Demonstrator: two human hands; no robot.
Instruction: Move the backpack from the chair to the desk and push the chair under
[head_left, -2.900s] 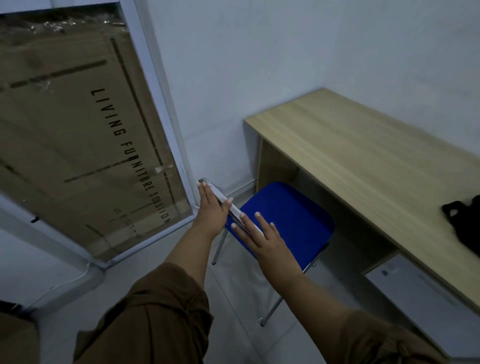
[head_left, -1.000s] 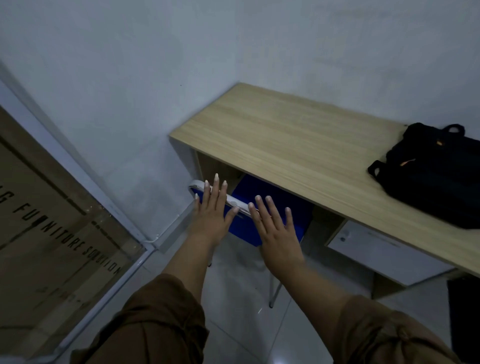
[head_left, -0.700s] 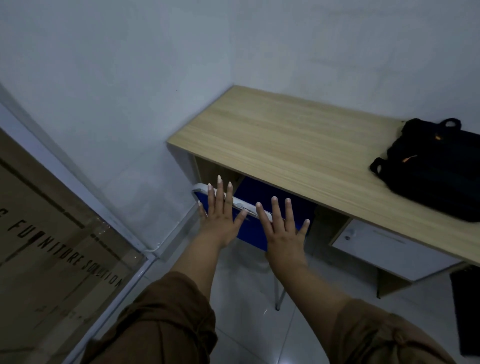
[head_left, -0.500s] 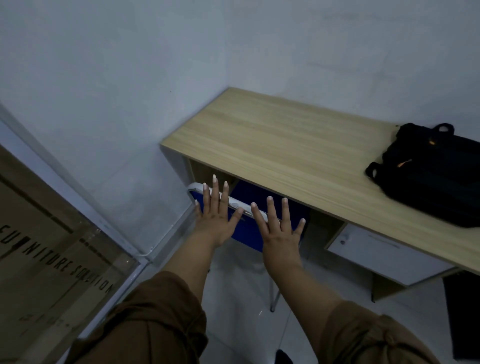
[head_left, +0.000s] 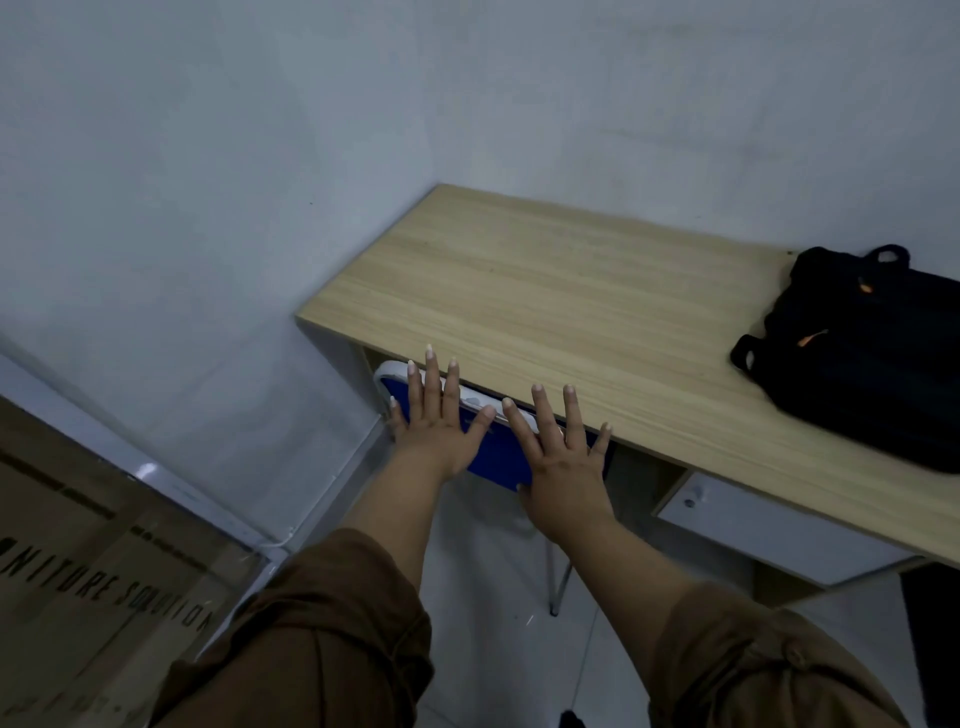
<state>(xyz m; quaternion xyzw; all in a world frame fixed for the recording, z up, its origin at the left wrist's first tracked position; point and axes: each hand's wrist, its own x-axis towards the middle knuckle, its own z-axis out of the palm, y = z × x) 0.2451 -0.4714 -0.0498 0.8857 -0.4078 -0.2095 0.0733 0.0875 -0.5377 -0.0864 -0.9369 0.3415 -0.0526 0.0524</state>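
Note:
A black backpack (head_left: 872, 358) lies flat on the right part of the light wooden desk (head_left: 561, 306). The blue chair (head_left: 498, 452) stands under the desk, its seat hidden; only its blue backrest with a silver frame shows below the desk's front edge. My left hand (head_left: 434, 426) lies flat against the backrest's left part, fingers spread. My right hand (head_left: 561, 462) presses flat on the backrest's right part, fingertips reaching the desk edge. Neither hand grips anything.
White walls meet in a corner behind the desk. A white drawer unit (head_left: 769, 530) hangs under the desk to the right of the chair. A glass panel (head_left: 104, 571) with lettering stands at the left. One chair leg (head_left: 558, 587) rests on the pale tiled floor.
The chair has slid further under the desk, so its seat no longer shows. Both hands followed it forward, staying flat on the backrest. The backpack has not moved.

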